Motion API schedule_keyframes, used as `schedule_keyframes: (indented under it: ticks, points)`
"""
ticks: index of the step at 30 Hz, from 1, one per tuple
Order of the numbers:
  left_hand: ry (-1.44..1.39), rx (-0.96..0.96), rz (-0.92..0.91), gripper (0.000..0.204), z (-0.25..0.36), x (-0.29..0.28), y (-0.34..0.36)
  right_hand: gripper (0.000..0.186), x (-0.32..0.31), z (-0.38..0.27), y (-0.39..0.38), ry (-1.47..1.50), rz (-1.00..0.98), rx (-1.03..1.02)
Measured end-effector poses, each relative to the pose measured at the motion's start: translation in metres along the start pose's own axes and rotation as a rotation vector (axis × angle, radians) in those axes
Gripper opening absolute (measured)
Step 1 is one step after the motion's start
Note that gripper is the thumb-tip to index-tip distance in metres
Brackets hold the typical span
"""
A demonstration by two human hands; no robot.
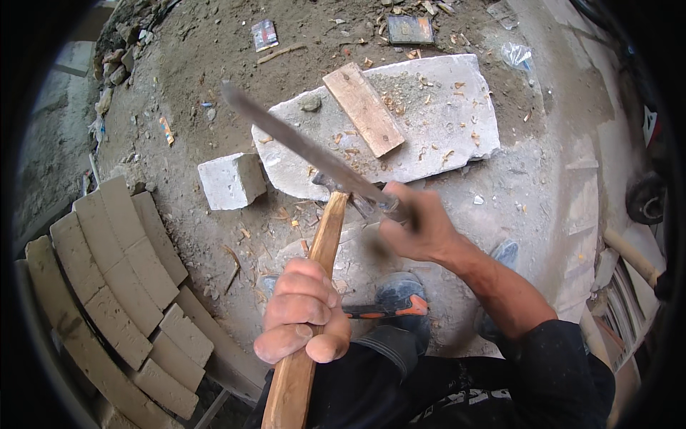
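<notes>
My left hand (304, 311) is wrapped round a wooden handle (327, 236), a pale, roughly squared length of wood slanting up and away from me. At its far end sits a dark metal piece (331, 183), partly hidden, so its full shape cannot be made out. In my closed right hand (421, 225) is a long metal blade (300, 146), dark grey, narrow and slightly blurred. It points to the far left and passes over the upper end of the handle; whether they touch is unclear. An orange-and-black tool (389, 308) shows beyond my left hand, by my shoe.
A broad pale stone slab (443, 93) lies ahead, bearing a short wooden block (364, 111) and curled shavings. A white stone block (230, 181) sits left of it. Stacked pavers (118, 257) fill the left side. My shoe (400, 292) is below; litter dots the dirt.
</notes>
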State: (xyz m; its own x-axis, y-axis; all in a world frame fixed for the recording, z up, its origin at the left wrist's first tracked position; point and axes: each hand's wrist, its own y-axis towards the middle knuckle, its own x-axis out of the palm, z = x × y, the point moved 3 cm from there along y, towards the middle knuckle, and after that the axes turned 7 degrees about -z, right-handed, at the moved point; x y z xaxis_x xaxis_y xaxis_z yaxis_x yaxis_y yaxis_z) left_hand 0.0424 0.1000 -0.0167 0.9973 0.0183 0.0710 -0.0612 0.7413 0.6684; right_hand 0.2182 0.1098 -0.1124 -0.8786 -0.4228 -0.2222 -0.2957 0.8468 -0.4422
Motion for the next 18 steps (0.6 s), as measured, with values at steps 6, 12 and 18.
schedule_keyframes:
  ticks: [6, 12, 18]
  points:
    - [-0.003, 0.001, 0.006, 0.04, -0.001, -0.001, -0.001, 0.029, 0.0, 0.0, 0.0, -0.035, 0.003, -0.053]
    - [0.004, -0.004, -0.003, 0.04, -0.001, 0.0, 0.0, 0.03, 0.005, 0.002, -0.003, -0.125, 0.002, -0.035]
    - [0.036, -0.013, -0.038, 0.038, -0.001, 0.001, 0.002, 0.029, 0.01, 0.005, -0.004, -0.072, 0.01, -0.046]
